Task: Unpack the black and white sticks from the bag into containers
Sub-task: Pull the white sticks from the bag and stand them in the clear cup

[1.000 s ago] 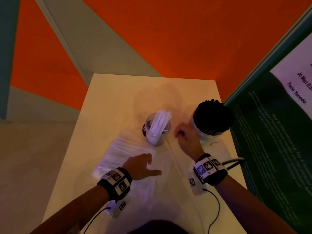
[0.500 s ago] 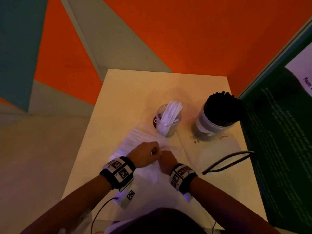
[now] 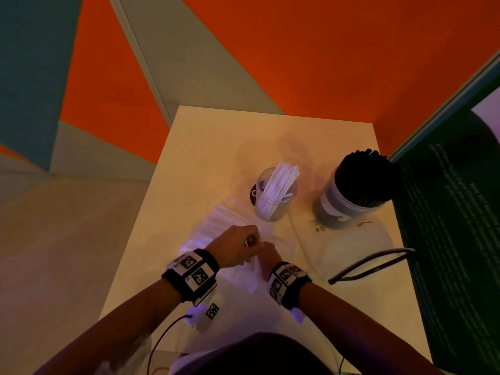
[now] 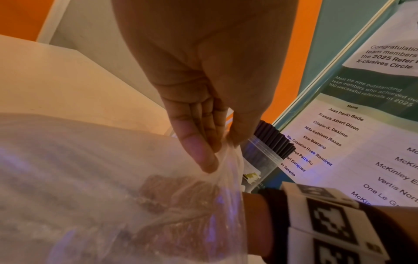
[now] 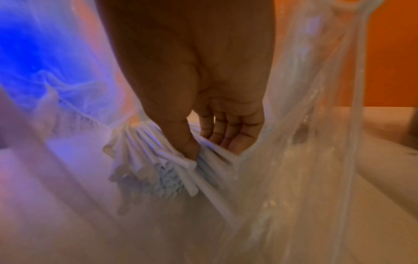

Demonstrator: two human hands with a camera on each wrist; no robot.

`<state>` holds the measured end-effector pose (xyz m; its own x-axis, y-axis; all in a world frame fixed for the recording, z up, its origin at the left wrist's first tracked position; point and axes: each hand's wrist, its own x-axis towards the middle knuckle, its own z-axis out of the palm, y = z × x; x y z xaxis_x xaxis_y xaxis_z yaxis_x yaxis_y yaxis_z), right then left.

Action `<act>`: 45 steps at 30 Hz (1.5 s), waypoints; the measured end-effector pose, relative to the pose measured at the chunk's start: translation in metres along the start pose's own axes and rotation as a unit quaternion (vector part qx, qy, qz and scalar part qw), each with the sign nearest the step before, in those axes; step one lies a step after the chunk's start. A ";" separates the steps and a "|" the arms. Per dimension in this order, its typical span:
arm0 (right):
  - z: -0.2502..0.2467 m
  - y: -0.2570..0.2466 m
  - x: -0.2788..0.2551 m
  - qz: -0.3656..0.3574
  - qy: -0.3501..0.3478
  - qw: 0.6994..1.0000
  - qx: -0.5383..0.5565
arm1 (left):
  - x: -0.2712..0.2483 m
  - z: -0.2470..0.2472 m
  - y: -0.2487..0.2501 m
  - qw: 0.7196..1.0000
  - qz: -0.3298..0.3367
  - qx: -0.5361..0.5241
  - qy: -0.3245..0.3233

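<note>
A clear plastic bag (image 3: 216, 226) of white sticks lies on the cream table (image 3: 205, 147) in front of me. My left hand (image 3: 238, 243) pinches the bag's open edge (image 4: 226, 157) and holds it up. My right hand (image 3: 266, 254) is inside the bag, thumb and fingers closing round a bundle of white sticks (image 5: 158, 160). Behind stand a small clear jar (image 3: 274, 194) with white sticks and a larger jar (image 3: 354, 190) packed with black sticks.
An empty flat plastic bag (image 3: 357, 242) with print lies under the black-stick jar at the right. A dark cable (image 3: 373, 262) curves over the table's right edge. A green poster panel (image 3: 454, 212) stands close on the right. Orange floor lies beyond the table.
My right hand came back from beside the black-stick jar and went into the bag. My left hand, flat on the bag before, now pinches its opening.
</note>
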<state>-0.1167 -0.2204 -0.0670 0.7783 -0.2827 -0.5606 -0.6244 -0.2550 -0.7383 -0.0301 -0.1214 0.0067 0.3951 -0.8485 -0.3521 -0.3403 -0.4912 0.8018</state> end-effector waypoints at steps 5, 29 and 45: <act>-0.011 -0.001 0.000 -0.029 -0.026 0.953 -0.299 | 0.002 0.001 0.001 1.000 -0.005 -0.014 -0.001; -0.209 -0.138 -0.129 0.028 -0.138 0.864 -0.484 | 0.050 0.035 0.084 0.981 0.151 0.122 0.019; -0.158 -0.130 -0.069 -0.277 0.135 0.939 0.151 | 0.038 -0.015 0.055 0.991 0.095 -0.018 0.087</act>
<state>-0.0997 -0.3143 0.1268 0.9077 -0.4186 0.0271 -0.0486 -0.1692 -0.9844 -0.0214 -0.1784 0.0445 0.4688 -0.8769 -0.1064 -0.3929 -0.3149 0.8640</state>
